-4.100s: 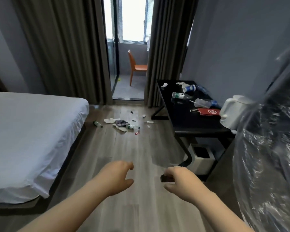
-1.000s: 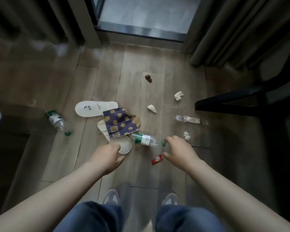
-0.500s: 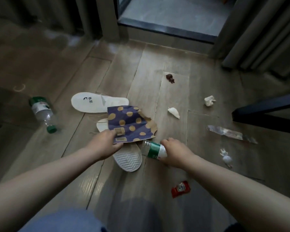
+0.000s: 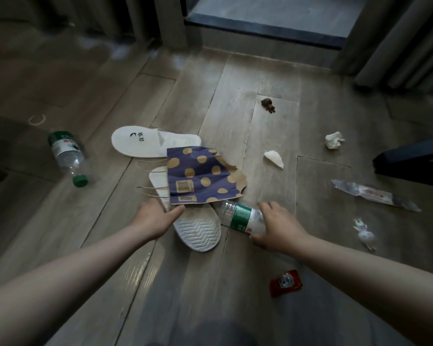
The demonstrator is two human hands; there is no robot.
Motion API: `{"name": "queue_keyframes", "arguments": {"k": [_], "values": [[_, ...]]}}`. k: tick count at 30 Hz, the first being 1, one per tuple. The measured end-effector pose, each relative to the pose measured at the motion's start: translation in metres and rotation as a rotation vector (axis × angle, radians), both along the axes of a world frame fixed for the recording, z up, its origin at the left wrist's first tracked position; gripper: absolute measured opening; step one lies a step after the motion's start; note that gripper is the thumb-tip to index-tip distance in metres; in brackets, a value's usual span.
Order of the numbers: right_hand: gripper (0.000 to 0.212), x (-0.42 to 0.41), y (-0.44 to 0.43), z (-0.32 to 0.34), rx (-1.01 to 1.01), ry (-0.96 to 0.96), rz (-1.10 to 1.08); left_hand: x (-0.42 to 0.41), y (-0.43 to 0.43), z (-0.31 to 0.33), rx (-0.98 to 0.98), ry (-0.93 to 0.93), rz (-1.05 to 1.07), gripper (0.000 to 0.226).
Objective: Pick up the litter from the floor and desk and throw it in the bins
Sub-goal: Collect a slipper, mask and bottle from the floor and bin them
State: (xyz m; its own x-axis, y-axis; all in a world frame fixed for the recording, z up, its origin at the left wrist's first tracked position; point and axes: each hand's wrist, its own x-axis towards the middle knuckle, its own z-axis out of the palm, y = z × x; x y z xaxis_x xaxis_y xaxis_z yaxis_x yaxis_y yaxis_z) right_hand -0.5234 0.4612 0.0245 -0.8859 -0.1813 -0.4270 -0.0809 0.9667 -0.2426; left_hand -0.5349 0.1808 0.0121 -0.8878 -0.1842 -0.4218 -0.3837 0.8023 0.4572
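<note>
Litter is scattered over the wooden floor. My right hand [image 4: 276, 227] grips a clear plastic bottle with a green label [image 4: 240, 217], lying on its side. My left hand [image 4: 155, 218] pinches the near edge of a torn blue paper bag with tan dots [image 4: 200, 178], which lies over a white slipper turned sole up [image 4: 198, 228]. Another bottle with a green cap [image 4: 68, 157] lies at the left. A red sauce packet [image 4: 285, 283] is near my right forearm.
A second white slipper [image 4: 145, 143] lies behind the bag. Crumpled tissues [image 4: 334, 140], a white scrap [image 4: 274, 158], a clear wrapper [image 4: 373, 194], a small white wrapper [image 4: 365, 233] and a brown lump [image 4: 268, 104] lie to the right. A dark desk leg [image 4: 410, 156] and curtains [image 4: 398, 46] stand at right.
I crouched over the litter. My right hand closed round the near bottle and tilted it. My left hand reached the bag's near edge and took hold of it.
</note>
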Motion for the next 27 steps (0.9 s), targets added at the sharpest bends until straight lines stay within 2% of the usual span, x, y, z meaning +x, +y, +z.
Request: {"name": "queue_keyframes", "arguments": {"k": [4,7,14,18,23,27], "values": [[0.084,-0.003,-0.004,-0.014,0.036,-0.013,0.029,-0.008,-0.004,-0.008,0.078,-0.093,0.129,0.05],[0.084,0.001,-0.001,-0.023,0.044,-0.047,0.004,-0.015,-0.007,-0.009,0.173,-0.129,0.251,0.056],[0.079,0.007,0.0,-0.035,0.025,-0.065,-0.049,-0.022,0.006,-0.022,0.288,-0.038,0.405,0.039],[0.074,0.005,0.0,-0.034,0.023,-0.077,-0.065,-0.025,0.015,-0.025,0.32,0.023,0.438,0.04],[0.071,0.005,-0.001,-0.034,0.023,-0.085,-0.069,-0.028,0.014,-0.03,0.373,-0.064,0.475,0.045],[0.069,0.004,0.0,-0.033,0.016,-0.101,-0.073,-0.027,0.018,-0.036,0.397,-0.066,0.522,0.046]]}}
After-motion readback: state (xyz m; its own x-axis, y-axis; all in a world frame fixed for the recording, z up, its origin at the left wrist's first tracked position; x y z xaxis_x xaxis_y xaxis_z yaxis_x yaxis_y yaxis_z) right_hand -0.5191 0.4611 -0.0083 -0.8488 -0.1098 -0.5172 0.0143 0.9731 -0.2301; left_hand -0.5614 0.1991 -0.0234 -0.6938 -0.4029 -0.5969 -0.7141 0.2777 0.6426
